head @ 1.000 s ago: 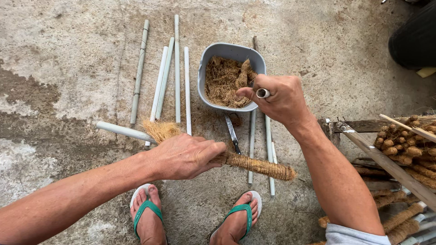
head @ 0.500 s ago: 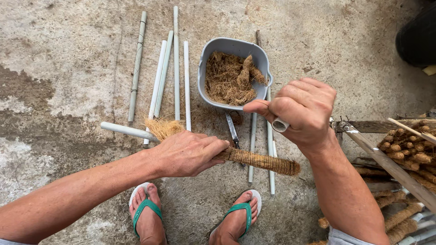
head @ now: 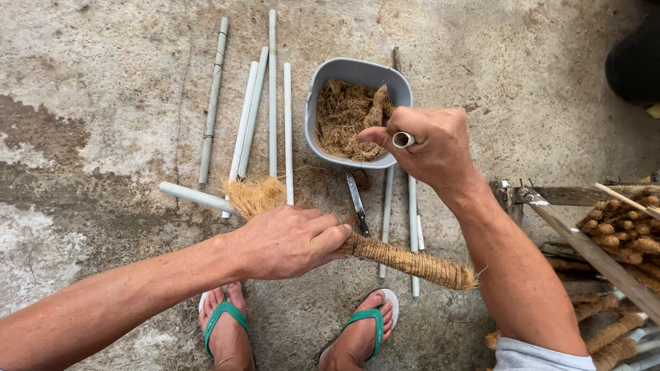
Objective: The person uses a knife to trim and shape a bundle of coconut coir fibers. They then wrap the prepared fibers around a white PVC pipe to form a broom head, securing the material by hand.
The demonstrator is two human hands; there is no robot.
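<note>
While the left hand clamps the half-bound fibre stick just below the grey tub, the right hand, closed on a small spool beside the tub's near rim, seems mid-wrap, needing another taut turn.

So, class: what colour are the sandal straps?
Green sandal straps, clearest in the head view.

Fibre in tub; pipes left; knife below tub.

Stained concrete floor, pale tubes, grey fibre tub, knife
</note>
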